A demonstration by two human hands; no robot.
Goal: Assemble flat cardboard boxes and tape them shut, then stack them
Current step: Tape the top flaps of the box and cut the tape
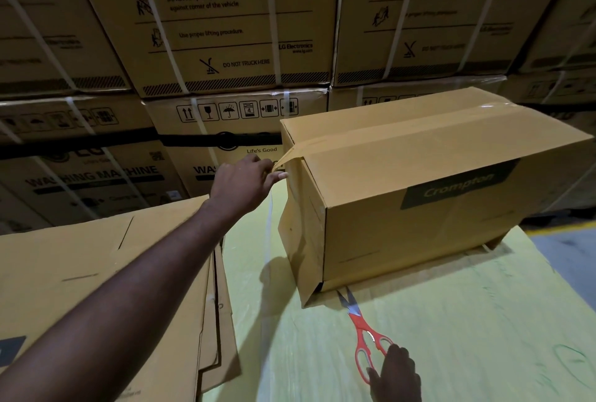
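An assembled brown cardboard box marked Crompton stands on the yellow-green work surface, with a strip of brown tape along its top seam. My left hand reaches out to the box's left end and pinches the loose end of the tape strip, which is pulled taut off the top edge. My right hand rests at the handles of red scissors lying on the surface, their blades pointing at the box's near corner. The fingers touch the handles; a grip is not visible.
A pile of flat brown cardboard boxes lies at the left under my left arm. A wall of large strapped washing machine cartons stands right behind the work surface. Grey floor shows at the right edge.
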